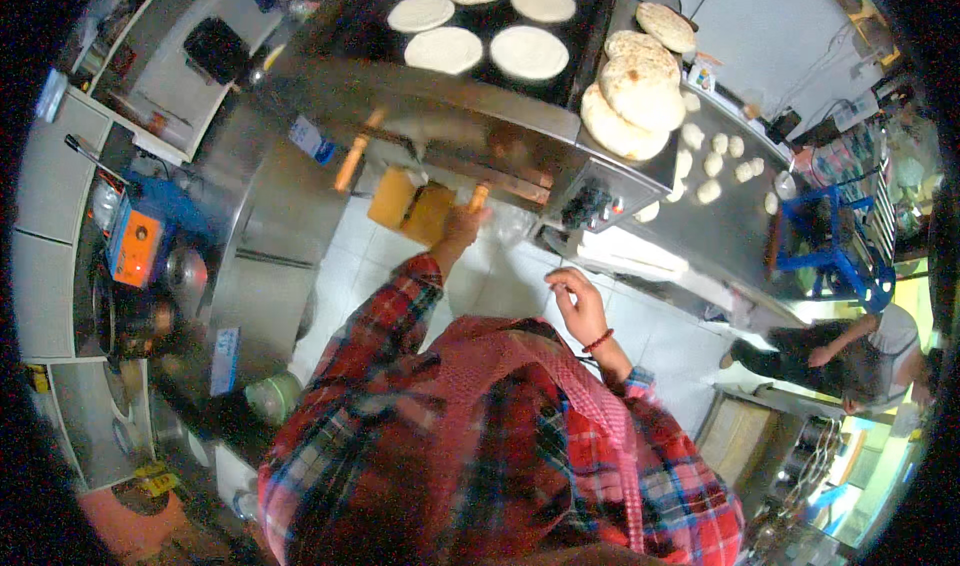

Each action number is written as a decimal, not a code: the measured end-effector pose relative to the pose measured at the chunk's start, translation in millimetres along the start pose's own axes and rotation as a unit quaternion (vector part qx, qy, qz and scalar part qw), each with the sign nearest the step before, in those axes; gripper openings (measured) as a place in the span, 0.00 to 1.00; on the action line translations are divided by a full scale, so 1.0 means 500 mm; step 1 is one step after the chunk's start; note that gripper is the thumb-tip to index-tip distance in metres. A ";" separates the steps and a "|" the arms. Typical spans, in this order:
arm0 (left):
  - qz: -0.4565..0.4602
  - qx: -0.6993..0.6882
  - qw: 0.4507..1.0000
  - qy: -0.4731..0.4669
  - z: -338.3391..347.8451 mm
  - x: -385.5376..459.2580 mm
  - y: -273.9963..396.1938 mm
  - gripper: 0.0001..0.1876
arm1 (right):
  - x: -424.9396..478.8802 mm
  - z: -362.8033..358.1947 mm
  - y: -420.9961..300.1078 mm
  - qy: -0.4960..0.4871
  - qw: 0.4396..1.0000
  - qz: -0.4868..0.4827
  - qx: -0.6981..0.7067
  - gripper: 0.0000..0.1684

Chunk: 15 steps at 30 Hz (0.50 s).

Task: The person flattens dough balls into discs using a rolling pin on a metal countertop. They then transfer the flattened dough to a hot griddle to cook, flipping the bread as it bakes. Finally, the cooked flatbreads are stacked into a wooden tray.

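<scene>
My left hand [459,232] grips a turned wooden handle [479,195] below the front edge of a dark griddle [480,90]. A second wooden handle [358,153] sticks out farther left. Metal parts lie between the two handles, too blurred to tell how they join. My right hand [581,307], with a red bead bracelet at the wrist, hovers over the tiled floor, fingers loosely curled and holding nothing. Several pale rounds of flatbread dough [529,53] lie apart on the griddle. Browned flatbreads [637,90] are piled at its right.
Small dough balls [712,164] sit on the steel counter [731,228] to the right. A control panel [600,200] juts out below the flatbreads. Brown cartons [411,204] stand beneath the griddle. A blue stool [814,228] rests at the counter's far end. Another person [874,356] is at the right.
</scene>
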State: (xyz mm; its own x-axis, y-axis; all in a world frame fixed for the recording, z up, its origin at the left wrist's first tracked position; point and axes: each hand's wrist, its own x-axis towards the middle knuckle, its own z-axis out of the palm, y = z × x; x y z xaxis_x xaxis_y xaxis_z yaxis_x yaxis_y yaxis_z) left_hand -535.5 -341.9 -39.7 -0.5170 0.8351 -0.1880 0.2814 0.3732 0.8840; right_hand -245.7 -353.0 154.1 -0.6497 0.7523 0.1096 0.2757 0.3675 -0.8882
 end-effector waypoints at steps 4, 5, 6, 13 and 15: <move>-0.107 -0.020 0.964 -0.242 -0.079 -0.007 0.134 0.19 | 0.003 -0.014 0.043 0.020 0.999 0.032 0.029 0.08; -0.089 -0.036 0.951 -0.294 -0.120 -0.010 0.164 0.19 | 0.007 -0.008 0.042 0.020 0.998 0.037 0.042 0.08; -0.060 -0.058 0.936 -0.343 -0.162 -0.006 0.204 0.19 | 0.011 -0.005 0.033 0.002 0.994 0.097 0.057 0.09; 0.260 -0.007 0.936 -0.236 -0.439 0.342 0.681 0.17 | 0.036 0.083 0.112 0.070 0.981 0.174 0.042 0.09; 0.178 0.005 0.974 -0.142 -0.468 0.562 0.673 0.15 | 0.045 0.133 0.106 0.105 0.971 0.213 0.031 0.09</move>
State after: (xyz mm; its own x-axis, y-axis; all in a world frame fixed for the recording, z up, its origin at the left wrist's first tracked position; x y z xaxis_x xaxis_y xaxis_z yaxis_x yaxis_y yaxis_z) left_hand -775.1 -76.2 305.3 -0.1410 0.9898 0.0180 0.4104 0.0419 0.9110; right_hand -292.7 -352.9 79.8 -0.3263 0.9257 -0.1912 0.4396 -0.0304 -0.8977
